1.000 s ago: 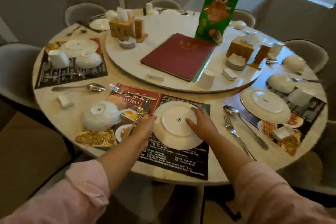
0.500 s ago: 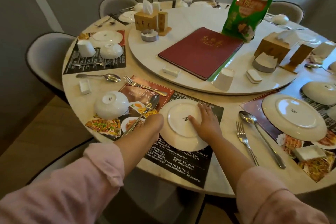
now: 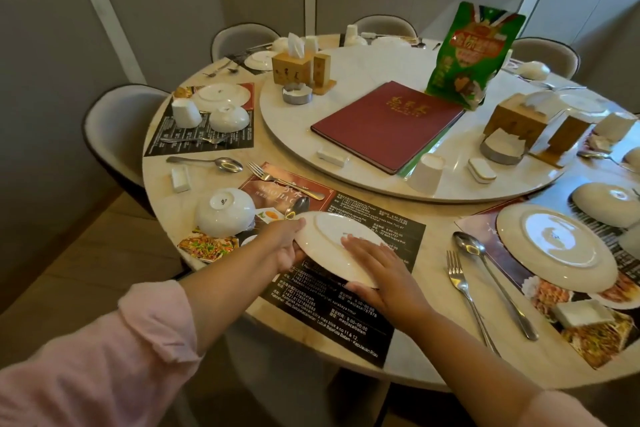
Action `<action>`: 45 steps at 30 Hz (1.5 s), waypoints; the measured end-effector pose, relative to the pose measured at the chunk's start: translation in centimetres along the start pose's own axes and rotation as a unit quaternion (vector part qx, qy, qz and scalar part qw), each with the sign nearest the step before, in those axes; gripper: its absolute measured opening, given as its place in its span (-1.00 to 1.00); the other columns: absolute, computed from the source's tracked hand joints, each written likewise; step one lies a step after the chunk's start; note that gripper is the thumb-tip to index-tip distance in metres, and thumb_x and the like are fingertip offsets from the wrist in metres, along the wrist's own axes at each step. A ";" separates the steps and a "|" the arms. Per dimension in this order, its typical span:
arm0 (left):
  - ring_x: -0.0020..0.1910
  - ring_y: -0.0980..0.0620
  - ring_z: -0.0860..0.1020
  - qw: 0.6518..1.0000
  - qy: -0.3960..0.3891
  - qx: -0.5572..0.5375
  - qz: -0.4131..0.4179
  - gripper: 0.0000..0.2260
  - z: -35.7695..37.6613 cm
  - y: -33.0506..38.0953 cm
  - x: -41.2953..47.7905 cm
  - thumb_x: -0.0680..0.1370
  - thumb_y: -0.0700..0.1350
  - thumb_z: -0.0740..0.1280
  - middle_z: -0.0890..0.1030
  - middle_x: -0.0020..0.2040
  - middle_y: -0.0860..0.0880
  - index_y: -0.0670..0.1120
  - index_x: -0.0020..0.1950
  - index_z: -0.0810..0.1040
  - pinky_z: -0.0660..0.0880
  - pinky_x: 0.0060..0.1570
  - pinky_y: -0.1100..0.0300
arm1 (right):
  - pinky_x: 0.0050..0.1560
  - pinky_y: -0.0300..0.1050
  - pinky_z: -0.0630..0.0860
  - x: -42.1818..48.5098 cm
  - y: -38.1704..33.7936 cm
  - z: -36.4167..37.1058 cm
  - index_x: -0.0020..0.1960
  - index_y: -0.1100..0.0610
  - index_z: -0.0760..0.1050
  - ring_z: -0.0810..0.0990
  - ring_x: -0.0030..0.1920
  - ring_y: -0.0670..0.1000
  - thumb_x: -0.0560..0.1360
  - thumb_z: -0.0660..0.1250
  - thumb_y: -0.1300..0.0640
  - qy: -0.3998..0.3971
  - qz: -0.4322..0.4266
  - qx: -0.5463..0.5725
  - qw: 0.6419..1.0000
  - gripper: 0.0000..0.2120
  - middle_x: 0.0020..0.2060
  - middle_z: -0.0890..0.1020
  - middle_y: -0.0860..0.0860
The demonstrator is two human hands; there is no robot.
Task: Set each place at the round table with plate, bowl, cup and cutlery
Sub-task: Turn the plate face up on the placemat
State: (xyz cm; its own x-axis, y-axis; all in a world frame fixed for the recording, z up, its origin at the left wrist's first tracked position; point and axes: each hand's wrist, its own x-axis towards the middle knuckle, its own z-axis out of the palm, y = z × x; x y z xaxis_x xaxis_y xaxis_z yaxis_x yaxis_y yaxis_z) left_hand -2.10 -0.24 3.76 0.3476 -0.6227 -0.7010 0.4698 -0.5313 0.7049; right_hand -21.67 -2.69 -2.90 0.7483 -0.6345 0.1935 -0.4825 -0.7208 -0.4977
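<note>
A white round ceramic plate [image 3: 329, 243] is at the near edge of the beige marble round table [image 3: 426, 354], base up and tilted over a dark printed paper placemat [image 3: 332, 315], its left rim raised. The left hand [image 3: 285, 248] grips that left rim, fingers curled beneath it. The right hand [image 3: 379, 272] lies on the plate's upturned base with fingers straight and flat, the thumb at the near rim. Just left of the plate, on the same placemat, a white ceramic bowl [image 3: 225, 211] sits upside down. A steel spoon [image 3: 298, 207] shows its bowl just beyond the plate's far left rim, and a steel fork [image 3: 284, 180] lies beyond that. On the round white turntable [image 3: 381, 69] in the middle of the table rest a maroon menu book [image 3: 388, 125] and an upturned white cup [image 3: 427, 174].
</note>
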 end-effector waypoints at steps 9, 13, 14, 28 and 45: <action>0.20 -0.17 0.53 0.996 -0.034 0.041 0.076 -0.24 0.3 -0.1 -1.9 0.43 0.44 0.00 0.51 0.29 -0.19 -0.04 0.44 0.29 0.50 0.14 -0.07 | -0.30 -0.25 0.56 4.3 -0.6 -3.2 0.18 0.15 0.54 0.63 -0.25 -0.02 0.62 -0.05 -0.13 0.249 -0.123 -0.070 0.958 -0.50 -0.12 0.67 0.03; 0.49 -0.11 0.18 0.974 -0.034 0.162 0.153 -0.20 0.7 -1.4 -2.7 0.39 0.51 -0.16 0.18 0.51 -0.04 0.11 0.52 0.06 0.07 0.48 -0.10 | -0.36 -0.42 0.41 5.8 -0.4 -4.4 0.05 0.13 0.59 0.56 -0.33 -0.08 0.60 0.00 -0.15 0.300 -0.033 0.004 0.953 -0.51 -0.24 0.64 -0.02; 0.49 -0.11 0.17 0.970 -0.038 0.180 0.161 -0.07 0.5 -1.8 -2.3 0.27 0.60 -0.13 0.18 0.52 -0.04 0.13 0.53 0.05 0.08 0.47 -0.14 | -0.34 -0.41 0.41 6.0 -0.4 -4.6 0.03 0.11 0.58 0.55 -0.31 -0.09 0.59 0.04 -0.13 0.303 0.006 0.046 0.952 -0.57 -0.25 0.62 -0.04; 0.49 -0.12 0.18 0.955 -0.007 0.259 0.147 -0.37 -1.8 -4.4 -1.0 0.54 0.30 -0.05 0.21 0.51 -0.12 -0.01 0.52 0.12 0.14 0.47 -0.06 | -0.14 -0.16 0.39 3.0 2.5 1.6 0.07 0.22 0.57 0.54 -0.04 0.06 0.60 0.14 0.19 0.295 0.371 0.282 0.834 -0.76 -0.16 0.58 0.02; 0.38 -0.02 0.34 0.932 0.012 0.246 0.267 -0.50 -7.9 -3.3 0.6 0.56 0.19 0.12 0.36 0.41 -0.02 -0.01 0.44 0.27 0.28 0.31 0.07 | 0.26 -0.18 0.20 7.2 -2.1 3.4 0.29 0.07 0.47 0.27 0.36 0.00 0.55 0.26 0.13 0.215 0.257 0.074 0.939 -0.69 0.30 0.44 0.00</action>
State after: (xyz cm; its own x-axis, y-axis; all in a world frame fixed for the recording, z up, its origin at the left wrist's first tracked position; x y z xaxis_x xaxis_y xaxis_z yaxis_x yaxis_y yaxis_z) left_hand 2.99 5.67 0.13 0.4465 -0.8634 -0.2348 -0.2024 -0.3530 0.9135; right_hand -13.75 -4.79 -3.35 0.1648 -0.9652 0.2029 -0.6378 -0.2612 -0.7246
